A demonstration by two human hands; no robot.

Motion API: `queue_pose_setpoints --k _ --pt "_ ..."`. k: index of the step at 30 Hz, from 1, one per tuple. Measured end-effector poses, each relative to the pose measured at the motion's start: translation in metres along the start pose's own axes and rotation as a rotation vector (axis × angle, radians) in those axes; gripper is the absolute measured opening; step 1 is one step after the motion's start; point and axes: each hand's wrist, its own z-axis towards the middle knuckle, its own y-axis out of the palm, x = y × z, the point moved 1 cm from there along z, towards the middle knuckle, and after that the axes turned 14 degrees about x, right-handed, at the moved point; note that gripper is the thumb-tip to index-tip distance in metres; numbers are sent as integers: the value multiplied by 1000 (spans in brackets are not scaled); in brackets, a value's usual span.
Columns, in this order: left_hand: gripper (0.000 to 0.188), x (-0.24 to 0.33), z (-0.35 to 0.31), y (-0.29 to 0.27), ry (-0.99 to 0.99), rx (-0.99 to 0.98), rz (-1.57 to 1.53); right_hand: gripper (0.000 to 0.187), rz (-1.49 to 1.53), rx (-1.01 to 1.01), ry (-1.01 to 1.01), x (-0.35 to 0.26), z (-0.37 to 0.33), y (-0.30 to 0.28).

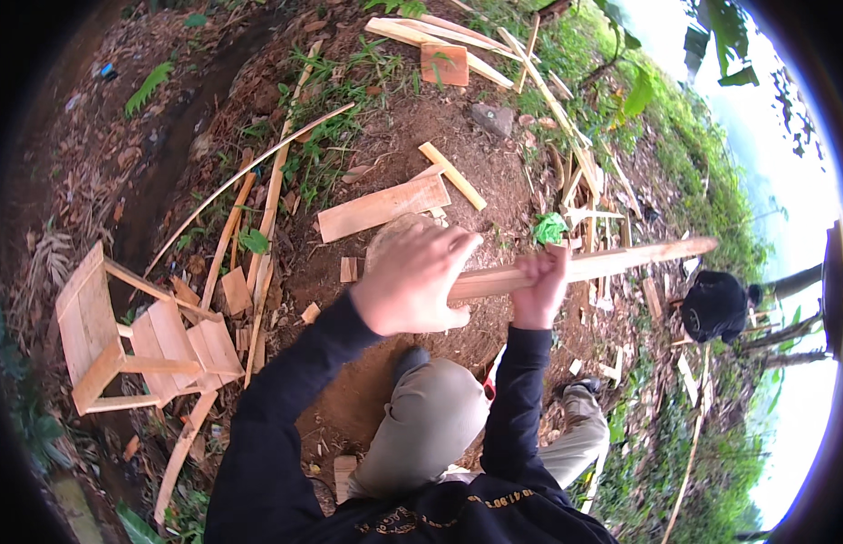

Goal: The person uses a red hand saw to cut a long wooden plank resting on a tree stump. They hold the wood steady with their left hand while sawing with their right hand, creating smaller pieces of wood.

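Observation:
A long wooden slat [639, 258] is held out in front of me, slanting slightly up toward the right. My right hand [541, 288] is closed around it, fingers wrapped over the wood. Beside its near left end is my left hand [412, 279], a little blurred, with thumb and fingers spread apart. Whether the left palm touches the slat's end is hidden. Behind the left hand, the pale top of what looks like a wood stump [378, 247] partly shows. A flat board [372, 210] and a narrow yellowish stick [453, 176] lie on the soil just beyond.
A small wooden chair-like frame [95, 335] stands at the left. Long strips [275, 195] lie beside it, and more slats [566, 118] are piled at the far right. A green crumpled wrapper [550, 228] sits past my right hand. A black cap [716, 306] is at the right.

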Motion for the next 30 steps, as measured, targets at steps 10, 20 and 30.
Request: queue_pose_setpoints --k 10,20,30 --pt "32 -62 -69 156 -113 99 298 18 -43 308 233 117 1 -43" --pt "33 -141 -97 137 -348 -14 355 38 -363 -8 261 138 -11 -91" --pt "35 -258 -98 116 -144 -179 465 25 -1227 -291 -950 122 31 -77"
